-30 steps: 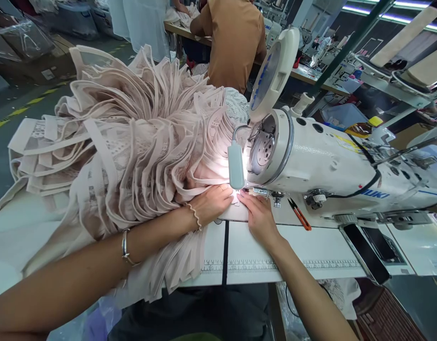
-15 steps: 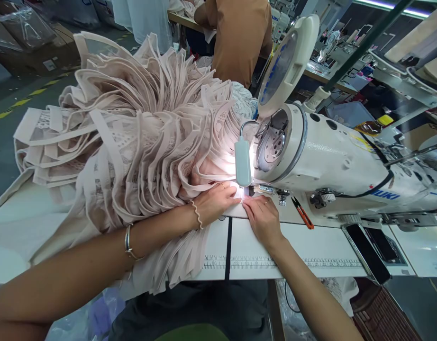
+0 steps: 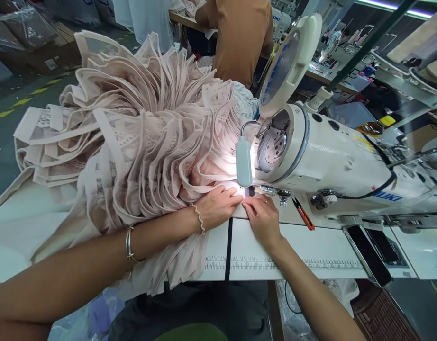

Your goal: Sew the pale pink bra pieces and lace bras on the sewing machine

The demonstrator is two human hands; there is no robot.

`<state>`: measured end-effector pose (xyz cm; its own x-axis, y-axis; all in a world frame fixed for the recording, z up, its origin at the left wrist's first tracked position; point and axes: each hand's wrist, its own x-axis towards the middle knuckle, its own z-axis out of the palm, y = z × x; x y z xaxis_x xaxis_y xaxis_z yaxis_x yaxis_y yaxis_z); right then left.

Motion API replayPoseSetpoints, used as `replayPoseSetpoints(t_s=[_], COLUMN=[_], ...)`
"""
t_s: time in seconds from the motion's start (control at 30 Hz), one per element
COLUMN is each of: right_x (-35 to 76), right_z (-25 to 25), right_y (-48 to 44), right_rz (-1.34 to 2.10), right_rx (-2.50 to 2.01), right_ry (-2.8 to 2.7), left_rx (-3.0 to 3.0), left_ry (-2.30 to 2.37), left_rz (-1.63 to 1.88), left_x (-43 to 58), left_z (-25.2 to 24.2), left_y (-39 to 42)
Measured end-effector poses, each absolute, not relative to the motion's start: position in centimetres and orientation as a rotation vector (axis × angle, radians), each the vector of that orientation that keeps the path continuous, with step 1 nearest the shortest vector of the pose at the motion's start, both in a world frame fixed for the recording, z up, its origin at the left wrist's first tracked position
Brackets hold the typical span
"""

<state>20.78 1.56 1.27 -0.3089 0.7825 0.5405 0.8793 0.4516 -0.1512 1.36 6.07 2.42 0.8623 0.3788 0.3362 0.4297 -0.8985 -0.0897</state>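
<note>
My left hand [image 3: 218, 207] lies beside the lit needle area of a white sewing machine [image 3: 325, 151], fingers closed on a pale pink lace garment piece [image 3: 200, 182]. Close against it, my right hand [image 3: 264, 217] pinches the edge of the same work, thumb and fingertips together. The fingertips of both hands almost meet just in front of the needle, and the bit of cloth between them is small and washed out by the lamp [image 3: 243, 163]. A big heap of matching pale pink lace pieces [image 3: 143, 142] spreads left of the machine, partly beneath my left forearm.
Orange-handled thread snips [image 3: 304, 214] lie right of my right hand. A phone [image 3: 368, 253] rests near the table's front edge, past a printed ruler strip [image 3: 293, 263]. A round magnifier [image 3: 288, 64] stands above the machine head. Behind the heap is a person in brown [image 3: 240, 42].
My left hand has shifted slightly down and its fingers are more curled, closer to my right fingertips. The right hand stays nearly in place.
</note>
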Motion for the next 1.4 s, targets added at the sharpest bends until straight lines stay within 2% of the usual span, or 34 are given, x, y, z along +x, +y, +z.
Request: replayPoseSetpoints(t_s=[0.2, 0.4, 0.53, 1.07, 1.4], right_x=[19.8, 20.4, 21.5, 22.3, 22.6], right_z=[1.5, 1.7, 2.0, 2.1, 2.0], right_y=[1.5, 1.7, 1.5, 1.3, 1.3], right_rz=[-0.475, -0.084, 0.056, -0.126, -0.05], right_rx=[-1.407, -1.537, -1.441, -1.112, -1.294], right_ry=[-2.245, -1.957, -1.995, -2.183, -2.211], left_rx=[-2.872, -2.85, -2.817, -2.657, -2.95], left_ry=[-0.597, -0.604, -0.68, -0.66, -0.882], left_rz=[-0.434, -0.474, -0.548, -0.879, -0.705], left_x=[1.8, 1.8, 1.6, 2.0, 0.3], left_z=[2.4, 2.2, 1.8, 0.8, 1.6], left_y=[5.9, 5.9, 6.3, 6.6, 5.9])
